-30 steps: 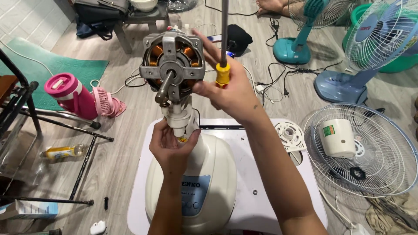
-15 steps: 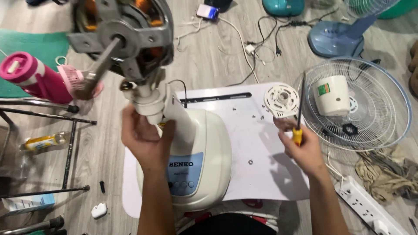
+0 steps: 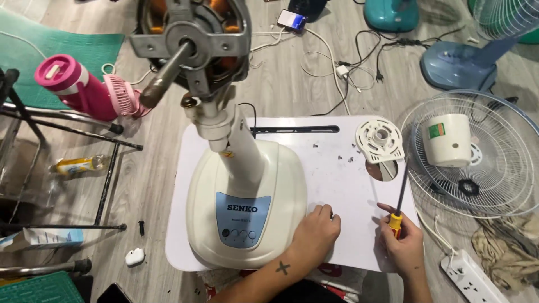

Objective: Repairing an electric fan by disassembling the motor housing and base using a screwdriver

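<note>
A cream standing-fan base stands on a white board, its neck rising to a bare motor with the shaft pointing toward me. My left hand rests fingertips-down on the board, right beside the base's right edge, with nothing visible in it. My right hand grips a screwdriver by its yellow and red handle, shaft pointing up and away. Several small screws lie loose on the board. A white round plastic piece sits at the board's far right corner.
A wire fan grille with a white cup-shaped cover on it lies to the right. A power strip, rags, cables, a phone and a blue fan base surround it. A pink bottle and black metal frame stand left.
My left hand has let go of the fan neck and dropped to the board beside the base. My right hand, still holding the screwdriver, has moved lower toward the board's near right edge.
</note>
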